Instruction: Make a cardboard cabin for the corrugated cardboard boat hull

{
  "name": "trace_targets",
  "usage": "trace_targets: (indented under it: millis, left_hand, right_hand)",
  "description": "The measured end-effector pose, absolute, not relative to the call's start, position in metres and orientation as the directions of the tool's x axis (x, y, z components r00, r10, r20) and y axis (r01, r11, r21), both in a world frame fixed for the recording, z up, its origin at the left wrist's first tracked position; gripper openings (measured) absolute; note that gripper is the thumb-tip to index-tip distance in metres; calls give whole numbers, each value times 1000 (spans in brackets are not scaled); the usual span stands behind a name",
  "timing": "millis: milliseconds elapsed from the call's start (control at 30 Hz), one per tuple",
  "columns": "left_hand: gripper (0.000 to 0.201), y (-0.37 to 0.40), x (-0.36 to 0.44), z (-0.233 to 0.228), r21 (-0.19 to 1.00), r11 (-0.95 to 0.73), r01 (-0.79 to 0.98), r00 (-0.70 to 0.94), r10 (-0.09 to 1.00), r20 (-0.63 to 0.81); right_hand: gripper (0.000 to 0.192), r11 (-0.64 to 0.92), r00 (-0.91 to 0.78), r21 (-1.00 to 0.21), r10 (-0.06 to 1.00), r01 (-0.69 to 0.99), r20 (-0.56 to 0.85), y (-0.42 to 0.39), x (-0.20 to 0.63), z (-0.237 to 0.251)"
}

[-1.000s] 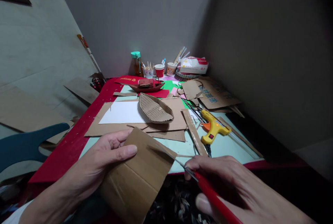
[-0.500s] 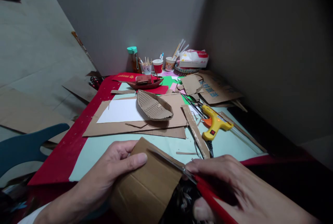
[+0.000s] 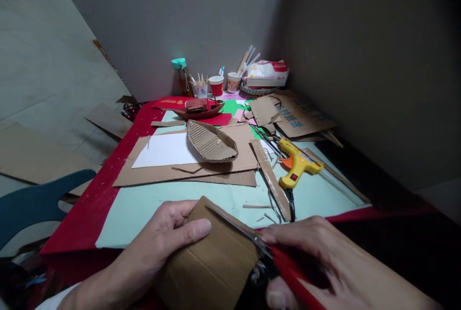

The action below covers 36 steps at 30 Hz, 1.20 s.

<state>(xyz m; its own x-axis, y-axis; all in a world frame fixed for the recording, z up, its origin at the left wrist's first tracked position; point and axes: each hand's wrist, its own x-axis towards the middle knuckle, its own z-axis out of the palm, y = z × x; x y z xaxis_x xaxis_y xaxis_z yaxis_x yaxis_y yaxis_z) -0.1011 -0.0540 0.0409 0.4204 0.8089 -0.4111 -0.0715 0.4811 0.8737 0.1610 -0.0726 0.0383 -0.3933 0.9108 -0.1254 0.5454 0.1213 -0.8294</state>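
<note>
My left hand [image 3: 162,240] grips a brown cardboard piece [image 3: 212,264] at its upper left corner, thumb pressed on top. My right hand [image 3: 324,266] holds red-handled scissors [image 3: 252,238], whose blades lie across the upper edge of the cardboard and cut into it. Both hands are at the near edge of the table [image 3: 144,204]. Farther back lies a corrugated cardboard boat hull [image 3: 211,142] on flat cardboard sheets with a white paper sheet [image 3: 163,150].
A yellow glue gun [image 3: 296,169] lies to the right beside a cardboard strip [image 3: 271,179]. At the back stand a small red model boat [image 3: 200,108], a bottle [image 3: 180,77], cups, a tissue pack and printed cardboard [image 3: 298,117]. A blue chair back [image 3: 39,199] is at the left.
The cardboard piece and both hands have drawn closer to me and lower in view. The scissor blades have advanced further along the cardboard's upper edge.
</note>
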Motion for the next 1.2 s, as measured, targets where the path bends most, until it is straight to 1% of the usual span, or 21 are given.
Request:
trace_targets:
  millis: [67,133,200,267,433,467,567,633,767,1000,1067,1133,1200]
  left_hand:
    - [32,-55,-99,40,882,468,-54,430,808,-403]
    - [33,-55,-98,39,885,462,-49,435,808,-398]
    - [33,-54,-96,40,881,472,-45,440,801,-406]
    - [33,-53,-95,39,874,483,-46,444,794,-416]
    - [30,-54,-95,37,870,492,-37,439,790,-428]
    - [30,-55,-96,36,868,496,-34,439,788,-433]
    - [31,-57,-96,35,848,528,-42,482,755,-446]
    - [30,-58,-95,35,845,533,-43,500,744,-444]
    - [28,-58,-94,37,854,518,-41,490,756,-434]
    - [28,-59,-94,29,809,584,-64,505,718,-479]
    - [28,-59,-93,27,813,580,-60,498,723,-479]
    - [27,-58,-92,29,816,575,-53,502,722,-476]
    - [26,-58,-91,32,813,580,-42,519,708,-479]
  right_hand:
    - [30,82,-419,-794,879,603,-228,-68,158,46]
    - [27,67,-420,-760,863,646,-281,-65,156,50]
    - [27,81,-433,-747,853,660,-290,-64,156,49]
    - [31,94,-447,-751,848,654,-284,-66,157,44]
    - [50,127,-459,-792,864,597,-207,-75,160,31]
    - [52,109,-455,-794,862,598,-224,-76,160,30]
    - [55,12,-434,-775,834,632,-341,-75,157,34]
    - [54,-11,-451,-780,811,626,-373,-71,153,39]
    - [43,10,-470,-806,817,592,-335,-63,145,44]
    - [24,136,-526,-738,785,661,-328,-67,139,45]
    - [26,127,-524,-731,779,670,-345,-67,138,48]
    - [35,92,-518,-735,767,672,-378,-63,137,52]
    - [39,65,-511,-737,761,673,-399,-59,134,55]
